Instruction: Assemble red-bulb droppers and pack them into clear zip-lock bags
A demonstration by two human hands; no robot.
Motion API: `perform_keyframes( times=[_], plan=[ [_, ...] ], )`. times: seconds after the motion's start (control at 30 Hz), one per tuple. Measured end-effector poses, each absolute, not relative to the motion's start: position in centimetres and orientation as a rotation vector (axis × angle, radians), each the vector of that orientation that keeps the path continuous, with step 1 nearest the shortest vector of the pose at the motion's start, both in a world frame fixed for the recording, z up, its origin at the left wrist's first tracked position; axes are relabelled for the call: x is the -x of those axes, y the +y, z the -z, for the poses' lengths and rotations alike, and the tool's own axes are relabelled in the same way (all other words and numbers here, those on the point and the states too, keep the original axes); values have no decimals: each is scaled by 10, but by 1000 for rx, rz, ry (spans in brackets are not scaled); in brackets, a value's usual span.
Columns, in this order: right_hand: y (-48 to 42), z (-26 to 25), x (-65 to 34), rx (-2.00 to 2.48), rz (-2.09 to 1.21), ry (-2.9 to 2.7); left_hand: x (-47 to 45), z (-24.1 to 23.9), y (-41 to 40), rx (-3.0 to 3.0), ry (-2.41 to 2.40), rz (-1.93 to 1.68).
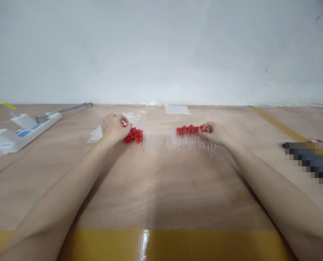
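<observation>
My left hand (114,127) is over the left side of a heap of red rubber bulbs (135,135), thumb and forefinger curved with a gap between them. Beside the heap lies a row of thin clear glass tubes (150,140) without bulbs. Farther right, several droppers (187,136) lie side by side, red bulbs away from me and clear tubes toward me. At the right end of that row, my right hand (214,133) has its fingertips pinched on a dropper; the fingers partly cover its bulb.
Clear plastic bags (139,116) lie behind my left hand, and a white-looking packet (177,110) is near the wall. A white power strip (33,132) with plugs and cables stands at left. A dark pixelated object (311,161) lies at right. Yellow tape (178,244) crosses the near edge.
</observation>
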State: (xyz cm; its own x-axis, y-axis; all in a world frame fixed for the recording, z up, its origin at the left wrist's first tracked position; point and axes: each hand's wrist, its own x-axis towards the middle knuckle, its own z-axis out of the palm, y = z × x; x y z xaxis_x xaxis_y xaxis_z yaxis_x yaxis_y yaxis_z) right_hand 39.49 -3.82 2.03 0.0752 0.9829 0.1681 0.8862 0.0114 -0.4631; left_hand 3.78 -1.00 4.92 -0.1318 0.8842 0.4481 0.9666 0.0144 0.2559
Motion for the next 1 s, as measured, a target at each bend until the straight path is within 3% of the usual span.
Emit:
perform_keyframes(
  times=[0.33,0.77,1.0],
  plan=[
    [-35,-20,-389,2031,-239,-1907,-36,-47,-10,1977,-2164,672],
    [-30,-28,-422,2134,-587,-1626,-33,-48,-8,1971,-2168,669],
    [-33,-26,-404,1987,-381,-1805,-31,-48,-7,1961,-2178,687]
  ],
)
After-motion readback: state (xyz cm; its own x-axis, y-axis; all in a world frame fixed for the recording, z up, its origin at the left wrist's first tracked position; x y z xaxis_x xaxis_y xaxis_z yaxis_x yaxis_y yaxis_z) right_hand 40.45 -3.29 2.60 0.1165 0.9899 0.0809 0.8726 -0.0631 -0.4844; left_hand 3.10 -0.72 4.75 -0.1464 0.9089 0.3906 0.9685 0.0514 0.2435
